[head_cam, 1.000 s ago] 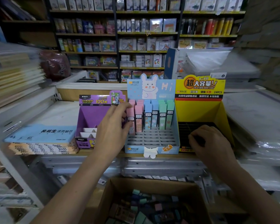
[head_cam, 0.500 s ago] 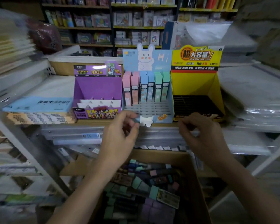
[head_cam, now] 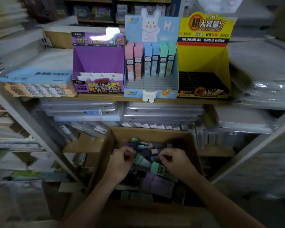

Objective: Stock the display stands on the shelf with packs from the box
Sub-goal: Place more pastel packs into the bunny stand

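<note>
Box: brown cardboard box (head_cam: 148, 133), flaps open, on the floor below the shelf board (head_cam: 105, 98).
Loose packs (head_cam: 155, 167): lying jumbled inside the box in mint, pink, purple and dark colours (too blurred to count).
Left hand (head_cam: 120, 162): down in the box on its left side, fingers curled inward over the packs; cannot tell whether they hold one.
Right hand (head_cam: 176, 162): in the box just right of the middle, fingers curled low with the tips among the packs; grip cannot be told either.
Blue stand (head_cam: 150, 28): middle of the shelf, rabbit on its header card. It holds a back row of upright packs (head_cam: 148, 61), pink, blue and mint, with bare slots in front.
Purple stand (head_cam: 98, 58): touching the blue one on its left, only white dividers showing.
Yellow stand (head_cam: 202, 58): touching it on the right, dark grid inside.
Pads (head_cam: 36, 83): flat stack at the shelf's left end.
Plastic folders (head_cam: 82, 111): piled under the shelf, behind the box.
Wrapped stacks (head_cam: 262, 89): right of the yellow stand.
</note>
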Available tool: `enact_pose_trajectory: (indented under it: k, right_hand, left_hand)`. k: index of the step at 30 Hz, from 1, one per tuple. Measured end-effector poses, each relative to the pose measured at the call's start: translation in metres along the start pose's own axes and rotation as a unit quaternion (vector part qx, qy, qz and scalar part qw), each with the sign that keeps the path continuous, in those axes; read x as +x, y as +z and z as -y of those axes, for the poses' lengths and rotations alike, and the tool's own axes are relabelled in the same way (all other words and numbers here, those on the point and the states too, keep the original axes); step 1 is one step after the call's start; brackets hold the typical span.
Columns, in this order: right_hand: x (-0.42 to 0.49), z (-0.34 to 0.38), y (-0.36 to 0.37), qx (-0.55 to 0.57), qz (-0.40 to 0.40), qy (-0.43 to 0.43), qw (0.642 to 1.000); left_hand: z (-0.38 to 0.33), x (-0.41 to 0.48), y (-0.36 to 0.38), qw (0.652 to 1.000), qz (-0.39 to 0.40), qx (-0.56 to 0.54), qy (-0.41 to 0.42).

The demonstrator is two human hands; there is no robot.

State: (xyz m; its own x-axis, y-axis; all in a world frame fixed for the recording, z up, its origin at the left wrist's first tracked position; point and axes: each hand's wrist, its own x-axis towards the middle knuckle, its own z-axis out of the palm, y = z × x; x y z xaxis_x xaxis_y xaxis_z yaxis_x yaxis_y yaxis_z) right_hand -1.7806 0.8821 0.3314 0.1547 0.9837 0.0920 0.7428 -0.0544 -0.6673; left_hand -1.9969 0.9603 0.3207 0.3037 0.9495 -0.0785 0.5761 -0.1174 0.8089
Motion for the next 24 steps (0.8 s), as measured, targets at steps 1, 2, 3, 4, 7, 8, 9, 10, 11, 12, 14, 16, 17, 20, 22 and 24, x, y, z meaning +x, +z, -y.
enact_pose_trajectory:
  k: [1, 2, 3, 4, 7, 8, 9, 10, 11, 12, 14, 16, 17, 20, 22, 24]
  right_hand:
    - [-0.002, -0.002, 0.01, -0.002, 0.018, 0.004, 1.0]
    - [-0.003, -0.004, 0.02, -0.007, 0.033, 0.009, 0.999]
    - [-0.005, -0.004, 0.029, -0.012, 0.046, 0.013, 0.999]
    - [-0.006, -0.004, 0.038, -0.012, 0.056, 0.009, 0.998]
    - [-0.005, 0.002, 0.058, 0.002, 0.085, -0.013, 0.996]
    - [-0.004, 0.005, 0.063, 0.009, 0.09, -0.015, 0.996]
    - [-0.002, 0.009, 0.068, 0.013, 0.095, -0.014, 0.995]
    - [-0.001, 0.012, 0.072, 0.014, 0.099, -0.008, 0.995]
    - [0.001, 0.014, 0.075, 0.013, 0.104, -0.002, 0.994]
    - [0.003, 0.016, 0.079, 0.012, 0.11, 0.0, 0.994]
    - [0.007, 0.019, 0.087, 0.008, 0.125, 0.0, 0.992]
    - [0.01, 0.021, 0.093, -0.001, 0.135, 0.005, 0.991]
    - [0.011, 0.021, 0.095, -0.007, 0.134, 0.004, 0.991]
    - [0.012, 0.02, 0.1, -0.013, 0.128, 0.006, 0.992]
    - [0.012, 0.017, 0.1, -0.013, 0.129, 0.013, 0.992]
    - [0.011, 0.013, 0.099, -0.006, 0.127, 0.025, 0.992]
  left_hand:
    - [0.007, -0.004, 0.002, 1.0, 0.008, 0.013, -0.014]
    - [0.013, -0.007, 0.003, 0.999, 0.014, 0.022, -0.027]
    - [0.019, -0.011, 0.003, 0.999, 0.015, 0.028, -0.039]
    - [0.024, -0.015, 0.003, 0.998, 0.011, 0.029, -0.046]
    - [0.032, -0.019, 0.0, 0.997, -0.014, 0.021, -0.068]
    - [0.033, -0.018, -0.002, 0.996, -0.023, 0.019, -0.08]
    - [0.035, -0.018, -0.003, 0.995, -0.026, 0.018, -0.092]
    - [0.036, -0.018, -0.004, 0.994, -0.02, 0.014, -0.106]
    - [0.037, -0.019, -0.004, 0.993, -0.008, 0.01, -0.118]
    - [0.038, -0.02, -0.005, 0.992, 0.003, 0.004, -0.126]
    - [0.038, -0.02, -0.006, 0.991, 0.012, -0.01, -0.13]
    - [0.037, -0.02, -0.006, 0.992, 0.015, -0.014, -0.124]
    - [0.035, -0.02, -0.006, 0.993, 0.016, -0.013, -0.12]
    - [0.034, -0.021, -0.007, 0.993, 0.022, -0.001, -0.115]
    - [0.036, -0.021, -0.007, 0.992, 0.029, -0.008, -0.12]
    - [0.039, -0.021, -0.006, 0.991, 0.031, -0.026, -0.124]
